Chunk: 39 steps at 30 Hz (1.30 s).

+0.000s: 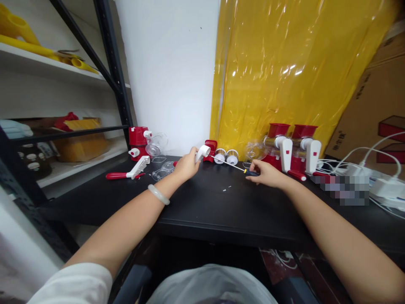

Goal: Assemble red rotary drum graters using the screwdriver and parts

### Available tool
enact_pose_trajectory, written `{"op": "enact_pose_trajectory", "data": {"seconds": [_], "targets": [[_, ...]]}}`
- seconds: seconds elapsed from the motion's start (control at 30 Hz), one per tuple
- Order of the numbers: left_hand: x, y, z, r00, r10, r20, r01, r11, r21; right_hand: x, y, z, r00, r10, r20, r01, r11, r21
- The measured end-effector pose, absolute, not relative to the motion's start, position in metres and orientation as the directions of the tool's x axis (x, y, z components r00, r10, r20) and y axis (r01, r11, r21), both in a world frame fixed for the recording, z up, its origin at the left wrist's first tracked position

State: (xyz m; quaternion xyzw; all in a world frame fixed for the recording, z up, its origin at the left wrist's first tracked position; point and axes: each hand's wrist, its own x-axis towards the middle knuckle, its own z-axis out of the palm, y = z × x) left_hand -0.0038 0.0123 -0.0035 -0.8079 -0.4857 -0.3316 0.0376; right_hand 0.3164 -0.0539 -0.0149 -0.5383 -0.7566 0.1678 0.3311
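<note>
My left hand [187, 164] is closed round a white plastic part [204, 151] with a round, hollow end. In my right hand [264, 173] is the dark and yellow handle of a long screwdriver [234, 166]; its thin shaft points left, and the tip is at or near the white part's opening. Whether the tip touches inside cannot be made out. Just behind, a red part [210, 147] stands beside two metal-and-white drums [225, 156]. Two small white scraps [225, 190] lie on the black table [202, 207] between my arms.
Left: a red housing [138, 141], a red-handled white crank [126, 175] and clear plastic parts [161, 171]. Right: two red-and-white crank machines [291, 147], white cables and adapters [387, 185]. A yellow plastic curtain [284, 63] hangs behind; shelves [63, 67] stand left.
</note>
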Motion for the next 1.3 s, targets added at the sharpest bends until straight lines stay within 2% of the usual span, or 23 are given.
{"op": "enact_pose_trajectory", "data": {"seconds": [0.17,0.43,0.57,0.8,0.97,1.2,1.3], "targets": [[-0.003,0.012,-0.003,0.303,0.762,0.572,0.816,-0.518,0.258,0.317,-0.055,-0.012,-0.19,0.92,0.343,0.701,0.371,-0.609],[-0.004,0.011,-0.001,0.281,0.776,0.565,0.825,-0.496,0.271,0.317,-0.056,-0.009,-0.239,0.934,0.264,0.718,0.353,-0.6],[-0.004,0.013,-0.002,0.273,0.782,0.561,0.831,-0.485,0.273,0.317,-0.058,-0.006,-0.179,0.931,0.317,0.717,0.345,-0.605],[-0.007,0.018,-0.004,0.229,0.794,0.563,0.867,-0.43,0.254,0.32,-0.057,-0.007,-0.105,0.913,0.395,0.506,0.391,-0.769],[-0.007,0.018,-0.003,0.219,0.794,0.567,0.869,-0.423,0.257,0.323,-0.055,-0.006,-0.061,0.87,0.49,0.376,0.475,-0.796],[-0.006,0.018,-0.002,0.206,0.8,0.564,0.847,-0.435,0.307,0.324,-0.048,-0.006,0.164,0.847,0.506,0.131,0.49,-0.862],[-0.006,0.02,-0.004,0.209,0.797,0.566,0.833,-0.449,0.324,0.324,-0.045,-0.007,0.167,0.843,0.512,0.146,0.492,-0.858]]}}
